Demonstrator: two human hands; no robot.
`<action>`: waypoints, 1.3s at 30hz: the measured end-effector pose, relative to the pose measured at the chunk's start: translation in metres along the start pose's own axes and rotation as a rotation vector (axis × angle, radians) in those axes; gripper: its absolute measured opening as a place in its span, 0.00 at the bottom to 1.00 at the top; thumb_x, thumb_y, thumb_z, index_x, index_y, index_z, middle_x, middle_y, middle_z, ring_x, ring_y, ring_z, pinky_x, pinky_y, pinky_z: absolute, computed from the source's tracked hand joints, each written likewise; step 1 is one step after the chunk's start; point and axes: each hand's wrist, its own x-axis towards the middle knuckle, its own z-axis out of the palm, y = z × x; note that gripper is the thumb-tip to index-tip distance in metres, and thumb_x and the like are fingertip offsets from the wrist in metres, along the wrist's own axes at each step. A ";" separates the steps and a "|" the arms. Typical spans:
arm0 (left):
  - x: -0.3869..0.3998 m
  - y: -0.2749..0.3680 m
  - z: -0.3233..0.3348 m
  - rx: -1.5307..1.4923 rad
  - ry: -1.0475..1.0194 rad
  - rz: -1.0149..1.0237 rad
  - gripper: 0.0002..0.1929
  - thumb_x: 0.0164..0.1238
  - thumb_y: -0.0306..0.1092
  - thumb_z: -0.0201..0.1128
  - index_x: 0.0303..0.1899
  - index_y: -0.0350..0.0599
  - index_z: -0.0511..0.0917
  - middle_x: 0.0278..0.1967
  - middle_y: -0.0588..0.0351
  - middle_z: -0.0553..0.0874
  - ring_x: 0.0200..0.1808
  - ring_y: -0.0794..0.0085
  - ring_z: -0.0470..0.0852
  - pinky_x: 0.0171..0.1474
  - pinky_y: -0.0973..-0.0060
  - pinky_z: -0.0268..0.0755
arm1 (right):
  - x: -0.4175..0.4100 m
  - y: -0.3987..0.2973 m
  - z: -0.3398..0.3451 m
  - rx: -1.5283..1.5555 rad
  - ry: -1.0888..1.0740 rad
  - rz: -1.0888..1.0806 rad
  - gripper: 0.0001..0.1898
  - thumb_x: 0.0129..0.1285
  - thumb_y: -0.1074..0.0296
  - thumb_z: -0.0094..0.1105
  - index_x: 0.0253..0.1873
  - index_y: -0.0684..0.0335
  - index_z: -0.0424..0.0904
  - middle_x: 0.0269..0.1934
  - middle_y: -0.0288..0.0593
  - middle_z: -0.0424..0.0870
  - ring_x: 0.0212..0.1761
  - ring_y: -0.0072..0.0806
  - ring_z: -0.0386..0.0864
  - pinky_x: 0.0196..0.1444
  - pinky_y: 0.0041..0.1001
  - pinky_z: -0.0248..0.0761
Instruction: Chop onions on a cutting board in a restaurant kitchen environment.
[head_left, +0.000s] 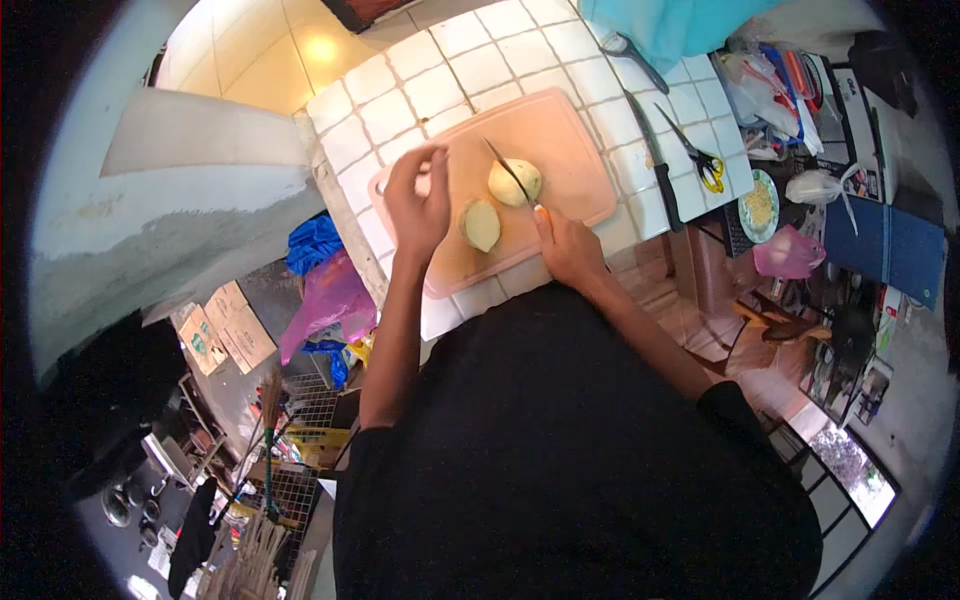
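Note:
My right hand grips a knife by its orange-marked handle. Its blade lies across a pale yellow peeled piece of produce, whose exact kind I cannot tell. Closer to me, a second piece shows a flat, pale green cut face. Both pieces are on a pink plastic cutting board, set on a white tiled counter. Over the board's left end is my left hand, slightly blurred, its fingers curled with a gap to the thumb. Nothing shows in that hand, and it is apart from the produce.
Right of the board lie a black-handled knife, scissors with yellow-and-black handles and another dark-handled tool. A turquoise sheet covers the far corner. Beyond the right edge is a plate of shredded food. Plastic bags hang at left.

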 end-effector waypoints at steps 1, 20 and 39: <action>-0.016 -0.003 -0.014 0.104 -0.008 -0.023 0.08 0.71 0.32 0.65 0.44 0.38 0.85 0.40 0.49 0.89 0.42 0.61 0.86 0.46 0.68 0.77 | -0.001 0.003 0.002 0.017 0.040 -0.010 0.22 0.80 0.51 0.40 0.43 0.65 0.77 0.29 0.63 0.83 0.34 0.64 0.82 0.38 0.57 0.73; -0.093 -0.010 0.003 0.356 -0.350 0.072 0.40 0.56 0.51 0.77 0.64 0.38 0.70 0.71 0.40 0.71 0.76 0.49 0.64 0.77 0.53 0.52 | -0.006 0.028 -0.002 0.478 0.228 -0.126 0.22 0.80 0.55 0.45 0.36 0.69 0.74 0.25 0.55 0.79 0.27 0.52 0.79 0.32 0.43 0.68; -0.103 -0.006 0.017 0.572 0.005 0.028 0.33 0.48 0.52 0.79 0.54 0.44 0.78 0.48 0.50 0.81 0.55 0.54 0.77 0.67 0.54 0.61 | -0.004 0.020 0.001 0.628 0.108 -0.139 0.21 0.82 0.56 0.41 0.32 0.61 0.70 0.17 0.31 0.66 0.16 0.16 0.63 0.19 0.22 0.56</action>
